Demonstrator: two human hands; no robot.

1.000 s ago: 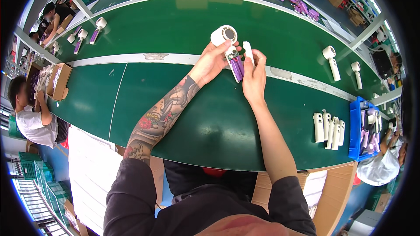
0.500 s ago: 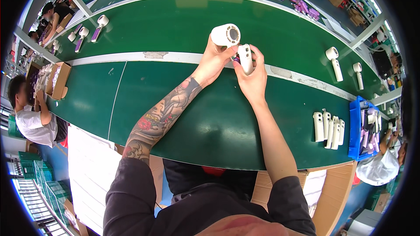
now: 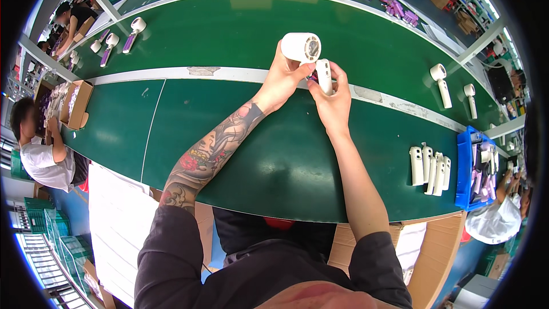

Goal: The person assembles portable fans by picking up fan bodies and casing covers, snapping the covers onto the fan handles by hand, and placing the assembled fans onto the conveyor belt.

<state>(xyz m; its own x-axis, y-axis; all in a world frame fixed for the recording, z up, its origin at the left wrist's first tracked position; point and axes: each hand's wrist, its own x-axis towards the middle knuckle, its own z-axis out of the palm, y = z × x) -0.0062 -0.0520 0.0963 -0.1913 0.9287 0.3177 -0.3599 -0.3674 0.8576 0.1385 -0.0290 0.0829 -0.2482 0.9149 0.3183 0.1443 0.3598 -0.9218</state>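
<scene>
Head view: left hand (image 3: 278, 83) wrapped around the white fan (image 3: 297, 47) just below its round head, which lies at 1 o'clock from that hand; right hand (image 3: 334, 100) pinches a white cover (image 3: 324, 77) between thumb and fingers, at its 11 o'clock. Step judged as cover-to-fan fitting; next move seems to call for edge alignment, contact unclear.

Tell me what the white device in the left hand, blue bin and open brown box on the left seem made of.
White device, in the left hand: probably hard plastic, smooth, from its rounded, moulded-looking head.
Blue bin: likely plastic, from its uniform colour across rim and walls; finish unclear.
Open brown box: looks like cardboard, matte, from its tan walls and flap.
</scene>
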